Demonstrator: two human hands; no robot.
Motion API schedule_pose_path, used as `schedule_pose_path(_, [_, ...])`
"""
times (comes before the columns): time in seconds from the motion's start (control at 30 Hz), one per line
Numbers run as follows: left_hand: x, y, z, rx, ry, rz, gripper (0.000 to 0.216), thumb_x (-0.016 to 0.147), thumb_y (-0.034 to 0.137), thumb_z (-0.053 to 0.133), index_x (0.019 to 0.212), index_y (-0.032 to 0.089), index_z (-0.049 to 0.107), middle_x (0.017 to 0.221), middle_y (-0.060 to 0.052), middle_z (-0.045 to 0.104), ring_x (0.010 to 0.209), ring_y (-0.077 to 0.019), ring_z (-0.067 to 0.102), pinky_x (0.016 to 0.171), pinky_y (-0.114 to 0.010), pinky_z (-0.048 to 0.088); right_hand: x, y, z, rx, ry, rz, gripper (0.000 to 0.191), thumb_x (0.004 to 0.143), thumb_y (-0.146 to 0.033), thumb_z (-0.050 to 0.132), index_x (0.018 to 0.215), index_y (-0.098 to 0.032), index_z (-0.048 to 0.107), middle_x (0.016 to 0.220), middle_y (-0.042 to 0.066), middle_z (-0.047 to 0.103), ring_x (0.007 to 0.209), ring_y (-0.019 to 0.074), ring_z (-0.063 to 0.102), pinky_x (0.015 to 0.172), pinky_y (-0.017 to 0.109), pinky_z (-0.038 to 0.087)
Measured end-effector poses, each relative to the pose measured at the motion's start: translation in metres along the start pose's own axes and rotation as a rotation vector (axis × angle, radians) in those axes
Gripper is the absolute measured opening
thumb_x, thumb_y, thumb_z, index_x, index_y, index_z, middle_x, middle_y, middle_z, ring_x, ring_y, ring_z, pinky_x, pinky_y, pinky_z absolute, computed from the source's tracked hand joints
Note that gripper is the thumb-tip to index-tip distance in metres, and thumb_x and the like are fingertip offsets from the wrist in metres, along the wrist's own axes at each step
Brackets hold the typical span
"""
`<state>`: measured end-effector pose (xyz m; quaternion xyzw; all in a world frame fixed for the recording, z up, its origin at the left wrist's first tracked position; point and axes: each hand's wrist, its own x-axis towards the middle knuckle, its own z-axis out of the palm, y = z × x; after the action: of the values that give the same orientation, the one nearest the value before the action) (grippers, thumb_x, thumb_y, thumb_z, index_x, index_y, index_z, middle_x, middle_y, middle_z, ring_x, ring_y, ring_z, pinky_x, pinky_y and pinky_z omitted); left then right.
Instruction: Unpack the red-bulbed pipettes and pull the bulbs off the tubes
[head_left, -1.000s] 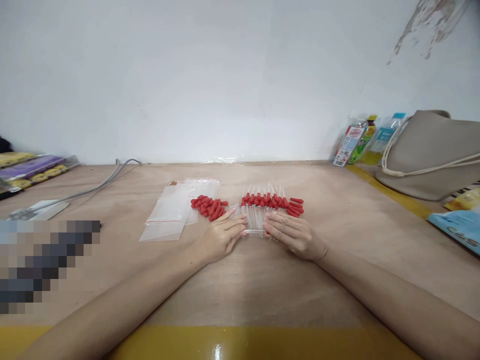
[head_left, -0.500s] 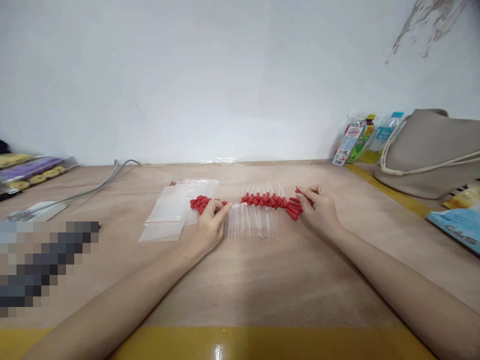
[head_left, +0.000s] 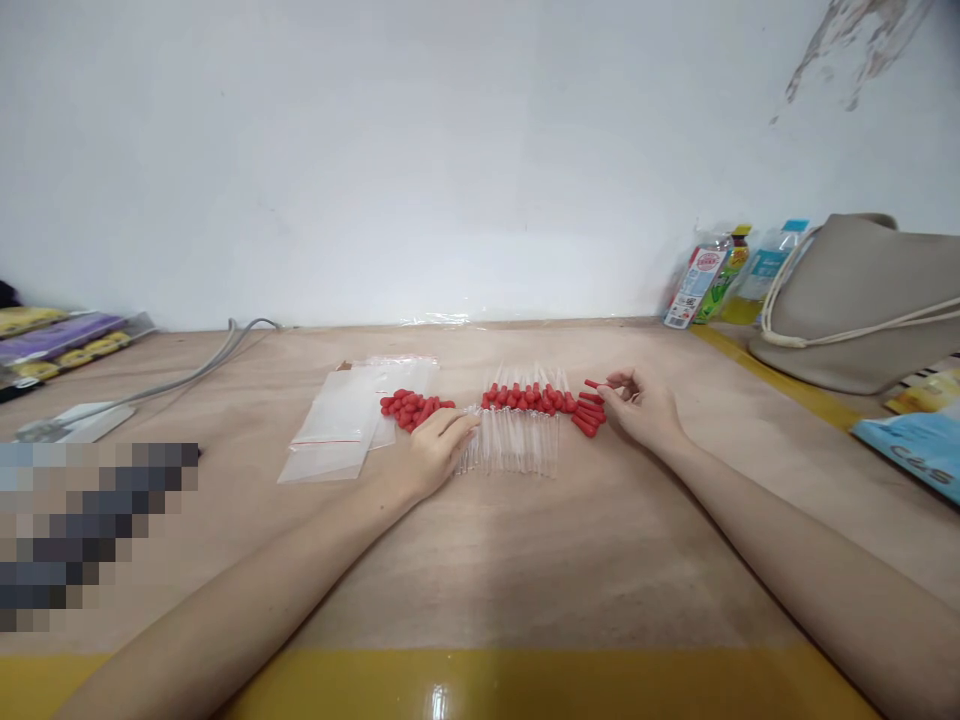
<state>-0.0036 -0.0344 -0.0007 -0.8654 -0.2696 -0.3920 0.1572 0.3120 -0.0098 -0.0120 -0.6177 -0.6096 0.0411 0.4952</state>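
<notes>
A row of clear glass dropper tubes (head_left: 517,445) with red rubber bulbs (head_left: 525,398) lies in the middle of the wooden table (head_left: 525,560). My left hand (head_left: 433,452) rests at the row's left end, fingers curled against the tubes. A pile of loose red bulbs (head_left: 411,408) lies just behind it. My right hand (head_left: 641,410) is at the row's right end, pinching one red bulb (head_left: 592,384) beside a small heap of red bulbs (head_left: 589,415).
Clear zip bags (head_left: 352,415) lie left of the loose bulbs. A grey cable (head_left: 187,375) and packets (head_left: 60,335) are at far left. Bottles (head_left: 720,275), a beige bag (head_left: 862,305) and a blue packet (head_left: 911,445) stand at right. A yellow strip (head_left: 480,685) edges the front.
Both hands left the middle of the tube row. My left hand went to its left end; my right hand moved to the right heap and took a red bulb.
</notes>
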Motion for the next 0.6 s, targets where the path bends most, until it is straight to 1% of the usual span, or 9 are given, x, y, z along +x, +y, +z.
schedule_pose_path(0.13, [0.001,0.007,-0.003,-0.021,-0.085,-0.001,0.018,0.085,0.024,0.05,0.1,0.016,0.055,0.089,-0.007,0.062,0.082,-0.016,0.059,0.073,-0.028,0.05,0.0,-0.001,-0.001,-0.052,-0.054,-0.023,0.03,0.069,-0.045,0.056,0.073,-0.017,0.064,0.068,0.004,0.063,0.056,0.0137,0.049,0.055,0.027,0.039])
schedule_pose_path(0.27, [0.002,0.011,-0.006,-0.078,-0.141,-0.003,0.028,0.081,0.034,0.056,0.102,0.015,0.055,0.089,-0.007,0.064,0.086,-0.0183,0.058,0.079,-0.033,0.049,0.001,-0.001,0.001,-0.082,-0.068,-0.035,0.032,0.069,-0.048,0.056,0.074,-0.018,0.067,0.07,0.004,0.065,0.061,0.0156,0.052,0.056,0.028,0.039])
schedule_pose_path(0.4, [0.003,0.014,-0.01,-0.133,-0.198,0.005,0.034,0.079,0.039,0.057,0.103,0.014,0.056,0.092,-0.007,0.064,0.089,-0.0194,0.057,0.082,-0.035,0.048,0.002,0.001,0.003,-0.125,-0.081,-0.046,0.029,0.07,-0.046,0.056,0.074,-0.02,0.068,0.07,0.003,0.066,0.064,0.0171,0.053,0.059,0.029,0.04])
schedule_pose_path(0.5, [0.004,0.015,-0.013,-0.15,-0.223,-0.008,0.035,0.079,0.04,0.057,0.104,0.015,0.057,0.095,-0.008,0.063,0.091,-0.0198,0.057,0.084,-0.037,0.047,0.002,0.003,0.003,-0.166,-0.071,-0.105,0.028,0.072,-0.045,0.055,0.075,-0.021,0.069,0.071,0.004,0.066,0.068,0.0187,0.054,0.064,0.032,0.041])
schedule_pose_path(0.6, [0.003,0.015,-0.014,-0.144,-0.196,-0.026,0.036,0.078,0.038,0.059,0.104,0.015,0.057,0.098,-0.008,0.063,0.095,-0.0203,0.055,0.089,-0.038,0.044,0.001,-0.001,0.003,-0.176,-0.024,-0.197,0.028,0.074,-0.043,0.054,0.074,-0.02,0.069,0.076,0.005,0.066,0.071,0.0187,0.055,0.07,0.033,0.041])
